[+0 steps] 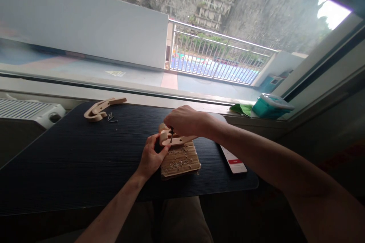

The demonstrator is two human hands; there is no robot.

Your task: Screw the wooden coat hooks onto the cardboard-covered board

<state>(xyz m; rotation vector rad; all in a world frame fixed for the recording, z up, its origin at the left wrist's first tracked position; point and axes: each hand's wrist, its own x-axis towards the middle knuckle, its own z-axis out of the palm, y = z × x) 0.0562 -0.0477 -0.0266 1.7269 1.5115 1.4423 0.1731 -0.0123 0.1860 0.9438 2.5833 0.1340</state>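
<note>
A pale curved wooden piece point(178, 141) with small dark holes lies on a thick block of brown cardboard point(182, 163). My left hand point(152, 155) grips its left end, thumb along the near side. Above it, my right hand point(184, 119) is closed around a screwdriver-like tool point(172, 132) held upright. Most of its handle is hidden in my fist. The thin shaft points down at the wood near its left end. Wood crumbs are scattered over the cardboard's near half.
At the table's far left lie more curved wooden pieces point(99, 109) beside several screws point(111, 117). A phone point(235, 163) rests under my right forearm. A teal box point(272, 106) and a green cloth point(241, 109) sit on the windowsill; a radiator point(31, 112) stands left.
</note>
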